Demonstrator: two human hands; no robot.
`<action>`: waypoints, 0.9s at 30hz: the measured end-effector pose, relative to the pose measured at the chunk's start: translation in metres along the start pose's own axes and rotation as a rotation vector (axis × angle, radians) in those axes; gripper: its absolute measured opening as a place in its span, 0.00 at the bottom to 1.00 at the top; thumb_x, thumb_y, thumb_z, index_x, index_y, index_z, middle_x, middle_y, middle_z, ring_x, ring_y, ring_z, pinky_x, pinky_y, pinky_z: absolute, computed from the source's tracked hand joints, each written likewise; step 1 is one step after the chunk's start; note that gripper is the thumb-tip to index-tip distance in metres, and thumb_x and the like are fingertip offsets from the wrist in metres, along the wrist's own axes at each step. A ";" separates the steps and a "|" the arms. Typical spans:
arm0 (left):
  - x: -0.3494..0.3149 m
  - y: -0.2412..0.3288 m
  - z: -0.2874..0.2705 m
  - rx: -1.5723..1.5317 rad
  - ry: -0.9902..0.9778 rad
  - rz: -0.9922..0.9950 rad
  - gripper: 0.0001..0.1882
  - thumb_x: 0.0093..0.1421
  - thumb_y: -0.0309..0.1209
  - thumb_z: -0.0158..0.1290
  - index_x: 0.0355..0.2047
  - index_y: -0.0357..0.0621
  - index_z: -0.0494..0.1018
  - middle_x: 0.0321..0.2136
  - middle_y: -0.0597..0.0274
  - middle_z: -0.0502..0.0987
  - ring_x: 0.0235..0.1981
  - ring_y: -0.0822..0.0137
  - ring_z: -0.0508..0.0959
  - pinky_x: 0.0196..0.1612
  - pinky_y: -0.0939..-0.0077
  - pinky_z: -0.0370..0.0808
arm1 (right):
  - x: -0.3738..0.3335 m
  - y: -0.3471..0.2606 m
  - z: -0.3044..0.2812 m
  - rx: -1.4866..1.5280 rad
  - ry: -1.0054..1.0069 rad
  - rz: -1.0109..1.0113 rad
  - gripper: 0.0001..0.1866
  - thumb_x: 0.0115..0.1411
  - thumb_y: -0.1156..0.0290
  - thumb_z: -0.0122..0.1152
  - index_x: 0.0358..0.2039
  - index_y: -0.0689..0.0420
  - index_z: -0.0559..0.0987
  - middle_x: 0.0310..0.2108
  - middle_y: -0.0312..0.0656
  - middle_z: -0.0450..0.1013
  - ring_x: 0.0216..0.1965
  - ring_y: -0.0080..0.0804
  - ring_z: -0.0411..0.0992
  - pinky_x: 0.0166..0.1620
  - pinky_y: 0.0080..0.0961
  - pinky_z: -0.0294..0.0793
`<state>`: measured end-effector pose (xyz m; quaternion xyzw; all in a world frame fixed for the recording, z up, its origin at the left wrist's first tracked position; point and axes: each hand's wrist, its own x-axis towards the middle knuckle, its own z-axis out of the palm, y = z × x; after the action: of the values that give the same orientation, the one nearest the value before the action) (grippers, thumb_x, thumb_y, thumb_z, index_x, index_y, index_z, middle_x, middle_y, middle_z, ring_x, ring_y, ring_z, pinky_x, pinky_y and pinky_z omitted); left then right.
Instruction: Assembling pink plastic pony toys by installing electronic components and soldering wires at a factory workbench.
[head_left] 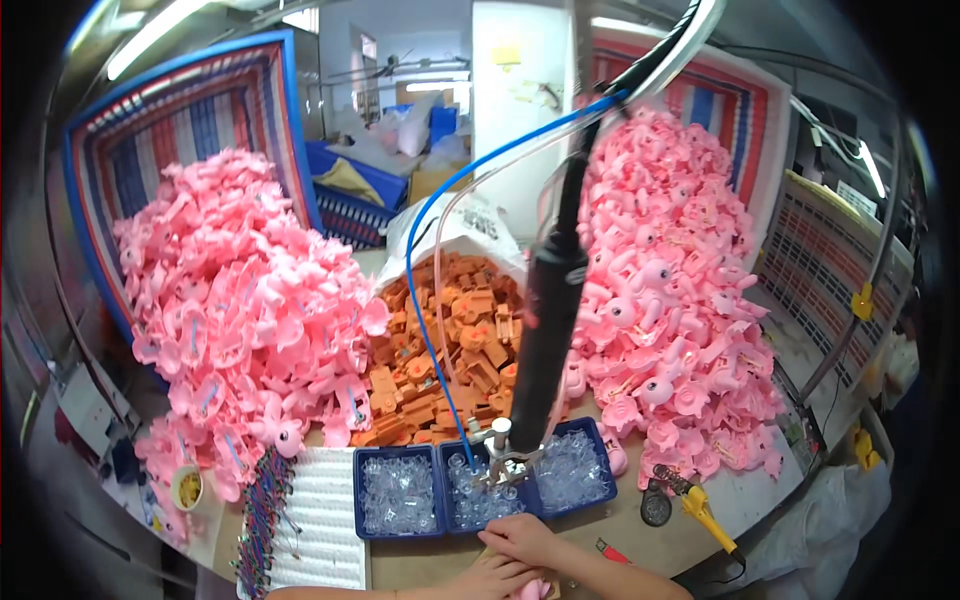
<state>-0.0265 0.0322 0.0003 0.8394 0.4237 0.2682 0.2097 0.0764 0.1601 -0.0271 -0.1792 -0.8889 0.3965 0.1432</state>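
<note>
At the lower edge my left hand (492, 576) lies closed over a pink plastic toy part (532, 589), most of which is hidden by the fingers. Just above it, my right hand (522, 540) has curled fingers; whatever is in them cannot be made out. In front of my hands stand joined dark blue bins (398, 537) holding small clear plastic pieces (398, 495). A black powered screwdriver (553, 330) hangs upright over the bins, and a metal fixture (505, 465) with a blue air hose (412, 250) sits at the middle one.
Pink toy shells (250, 290) heap on the left, more pink parts (670, 290) on the right. Between them, orange blocks (470, 320) spill from a white sack (480, 222). A white ridged tray (330, 520), wire bundles (265, 520), a cup (187, 488) and a yellow-handled tool (705, 515) flank the bins.
</note>
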 end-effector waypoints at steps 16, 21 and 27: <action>-0.012 0.007 0.005 0.429 -0.163 -0.202 0.27 0.57 0.50 0.44 0.51 0.49 0.68 0.58 0.46 0.57 0.55 0.45 0.61 0.54 0.57 0.63 | -0.025 -0.059 -0.032 -0.225 0.705 -0.582 0.07 0.48 0.74 0.59 0.17 0.55 0.71 0.13 0.40 0.64 0.16 0.39 0.66 0.20 0.32 0.63; 0.002 0.018 -0.002 0.317 -0.250 -0.254 0.25 0.57 0.49 0.45 0.46 0.44 0.70 0.58 0.36 0.53 0.51 0.41 0.66 0.40 0.60 0.75 | 0.060 -0.128 -0.122 0.263 1.017 -0.469 0.17 0.54 0.73 0.60 0.44 0.61 0.69 0.41 0.38 0.65 0.44 0.24 0.64 0.40 0.23 0.67; 0.017 0.021 0.015 0.555 0.116 -0.184 0.34 0.53 0.50 0.48 0.47 0.28 0.65 0.54 0.34 0.60 0.32 0.50 0.77 0.24 0.68 0.74 | 0.077 -0.125 -0.132 0.506 0.532 -0.448 0.22 0.55 0.69 0.62 0.49 0.58 0.69 0.35 0.30 0.65 0.35 0.15 0.65 0.36 0.15 0.68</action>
<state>0.0044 0.0328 0.0053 0.8059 0.5666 0.1695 -0.0288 0.0347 0.2022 0.1611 -0.0372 -0.7127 0.5010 0.4896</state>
